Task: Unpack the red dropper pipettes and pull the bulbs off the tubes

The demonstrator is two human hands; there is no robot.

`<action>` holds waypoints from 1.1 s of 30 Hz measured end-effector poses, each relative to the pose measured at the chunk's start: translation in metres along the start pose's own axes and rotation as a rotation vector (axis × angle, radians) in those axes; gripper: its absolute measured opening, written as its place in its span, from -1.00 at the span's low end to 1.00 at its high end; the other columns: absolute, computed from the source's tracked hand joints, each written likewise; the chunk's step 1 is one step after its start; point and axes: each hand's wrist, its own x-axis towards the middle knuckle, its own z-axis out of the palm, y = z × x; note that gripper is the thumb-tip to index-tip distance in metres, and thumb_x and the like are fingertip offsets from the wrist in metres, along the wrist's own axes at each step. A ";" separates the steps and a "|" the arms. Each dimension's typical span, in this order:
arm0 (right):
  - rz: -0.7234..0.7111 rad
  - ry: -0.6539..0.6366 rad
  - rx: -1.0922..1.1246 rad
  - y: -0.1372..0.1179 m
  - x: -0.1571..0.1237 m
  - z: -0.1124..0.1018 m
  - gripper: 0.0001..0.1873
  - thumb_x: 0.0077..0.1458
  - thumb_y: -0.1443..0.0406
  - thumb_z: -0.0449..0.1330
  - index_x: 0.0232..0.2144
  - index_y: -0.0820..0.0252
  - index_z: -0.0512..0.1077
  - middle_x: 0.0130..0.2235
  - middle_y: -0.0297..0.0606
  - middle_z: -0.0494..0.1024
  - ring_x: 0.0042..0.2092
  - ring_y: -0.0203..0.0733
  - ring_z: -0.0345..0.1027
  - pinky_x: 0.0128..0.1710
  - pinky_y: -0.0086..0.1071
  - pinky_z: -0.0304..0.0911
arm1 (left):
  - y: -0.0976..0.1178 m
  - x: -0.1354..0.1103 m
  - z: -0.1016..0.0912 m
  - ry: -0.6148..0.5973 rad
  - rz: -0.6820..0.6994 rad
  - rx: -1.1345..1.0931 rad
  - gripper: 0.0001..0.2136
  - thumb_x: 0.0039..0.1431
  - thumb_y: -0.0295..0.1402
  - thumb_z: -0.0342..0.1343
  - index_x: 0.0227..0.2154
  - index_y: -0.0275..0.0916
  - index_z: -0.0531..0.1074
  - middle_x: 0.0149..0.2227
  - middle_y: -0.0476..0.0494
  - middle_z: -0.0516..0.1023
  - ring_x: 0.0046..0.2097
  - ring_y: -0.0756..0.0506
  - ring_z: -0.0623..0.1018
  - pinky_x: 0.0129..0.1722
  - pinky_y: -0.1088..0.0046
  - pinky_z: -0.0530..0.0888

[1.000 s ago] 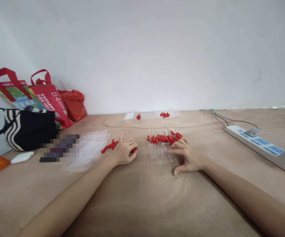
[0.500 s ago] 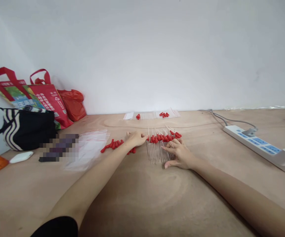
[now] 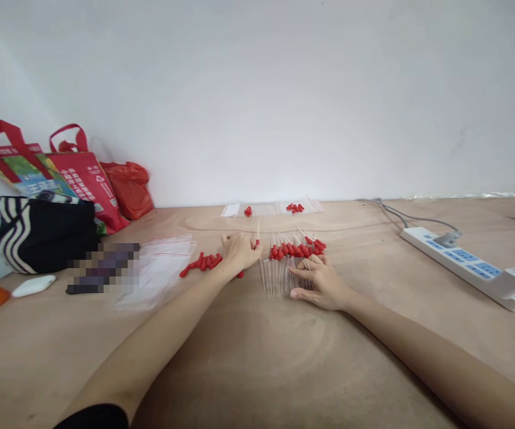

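A bundle of clear thin tubes with red caps (image 3: 290,262) lies on the wooden table (image 3: 248,357). My right hand (image 3: 317,280) rests on the bundle's near right side, fingers curled against the tubes. My left hand (image 3: 239,250) is just left of the bundle, pinching one clear tube with a red cap (image 3: 257,243) that points away from me. A small heap of loose red caps (image 3: 203,262) lies to the left of that hand.
Clear plastic zip bags (image 3: 161,268) lie left of the caps. Shopping bags (image 3: 61,179) and a striped black bag (image 3: 38,232) stand at the far left wall. More tubes and caps (image 3: 284,208) sit by the wall. A white power strip (image 3: 467,265) lies right.
My left hand moved from the loose red caps to the right, up to the bundle's edge, and now pinches a capped tube. My right hand shifted slightly left on the bundle.
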 end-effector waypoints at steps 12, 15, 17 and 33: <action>0.041 0.325 -0.120 0.005 -0.002 0.003 -0.51 0.06 0.05 0.02 -0.02 0.17 0.27 -0.21 -0.16 0.40 -0.17 -0.14 0.20 -0.18 -0.23 0.03 | -0.022 -0.072 0.007 0.456 0.534 -0.080 -0.91 -0.09 -0.37 0.05 -0.61 -0.24 0.32 -0.46 -0.03 0.46 -0.33 -0.06 0.42 -0.12 0.24 0.14; -0.024 0.385 -0.193 0.000 -0.001 0.004 -0.52 0.04 0.07 0.04 -0.03 0.16 0.27 -0.15 -0.15 0.39 -0.12 -0.12 0.18 -0.12 -0.20 0.00 | -0.020 -0.072 0.012 0.505 0.624 -0.073 -0.91 -0.08 -0.37 0.05 -0.60 -0.24 0.33 -0.47 -0.02 0.46 -0.35 -0.05 0.43 -0.11 0.24 0.15; -0.090 0.392 -0.239 -0.004 0.000 0.005 -0.60 0.05 0.10 0.05 -0.07 0.09 0.32 -0.15 -0.20 0.41 -0.12 -0.14 0.19 -0.07 -0.16 -0.07 | -0.019 -0.072 0.013 0.539 0.668 -0.061 -0.91 -0.06 -0.36 0.05 -0.59 -0.24 0.34 -0.47 -0.01 0.47 -0.36 -0.04 0.43 -0.11 0.24 0.16; -0.261 0.389 -0.258 -0.026 0.003 0.007 -0.75 0.11 0.28 -0.03 -0.47 0.11 0.43 -0.62 -0.42 0.34 -0.42 -0.33 0.14 -0.02 -0.18 -0.19 | -0.018 -0.074 0.013 0.323 0.755 -0.099 -0.82 0.17 -0.32 -0.06 -0.43 -0.12 0.44 -0.34 0.03 0.55 -0.18 -0.04 0.45 0.08 0.20 0.00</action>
